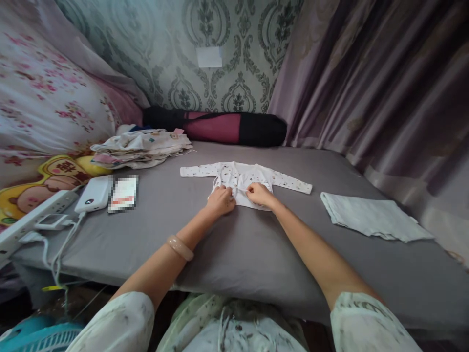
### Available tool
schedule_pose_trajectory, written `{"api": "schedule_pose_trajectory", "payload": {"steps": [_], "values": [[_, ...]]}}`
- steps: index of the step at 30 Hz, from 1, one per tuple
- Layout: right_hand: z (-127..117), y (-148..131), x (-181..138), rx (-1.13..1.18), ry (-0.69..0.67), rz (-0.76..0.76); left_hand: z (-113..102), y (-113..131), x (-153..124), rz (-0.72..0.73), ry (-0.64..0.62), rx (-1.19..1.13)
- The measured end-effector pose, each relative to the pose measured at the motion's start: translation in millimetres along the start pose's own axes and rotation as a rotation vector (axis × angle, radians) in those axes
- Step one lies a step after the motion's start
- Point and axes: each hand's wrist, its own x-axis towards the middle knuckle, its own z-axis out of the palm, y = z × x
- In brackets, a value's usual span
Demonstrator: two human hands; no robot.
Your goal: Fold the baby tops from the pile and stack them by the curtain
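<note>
White cotton-like fabric with a small scattered print forms the shirt [245, 172], which lies flat near the middle of a grey sheet [164, 234]. Both sleeves extend outward, one to each side; the neckline faces the wall [146, 63] and the hem faces the person. The left hand [221, 199] rests on the lower front of the shirt, fingers curled; whether they grip the fabric cannot be told. The right hand [261, 194] is beside it, thumb and forefinger pinched together on the white material at the shirt's front. A pale bracelet [180, 248] encircles the left forearm.

To the right of the shirt, and apart from it, lies a folded pale cloth [373, 217]. To the far left are a power strip [54, 208], a white power bank [95, 193] with a cable plugged in, and a yellow cushion [25, 198]. A stack of clothes [142, 145] sits behind the power bank. A long black and maroon bag [216, 128] lies along the wall, its right end next to a purple curtain [330, 73].
</note>
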Motion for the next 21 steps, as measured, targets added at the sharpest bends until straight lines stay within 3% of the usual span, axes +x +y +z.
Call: {"api": "schedule_pose_trajectory", "payload": {"steps": [8, 16, 21], "values": [[-32.2, -11.8, 16.4, 0.403, -0.012, 0.092, -7.1, -4.1, -5.6, 0.118, -0.066, 0.067], [-36.5, -22.4, 14.9, 0.472, -0.058, 0.116, -16.0, 7.5, -9.1, 0.083, -0.081, 0.187], [-33.5, -18.5, 11.9, 0.492, -0.066, 0.14, -18.6, 9.4, -9.0, 0.186, -0.14, 0.268]]}}
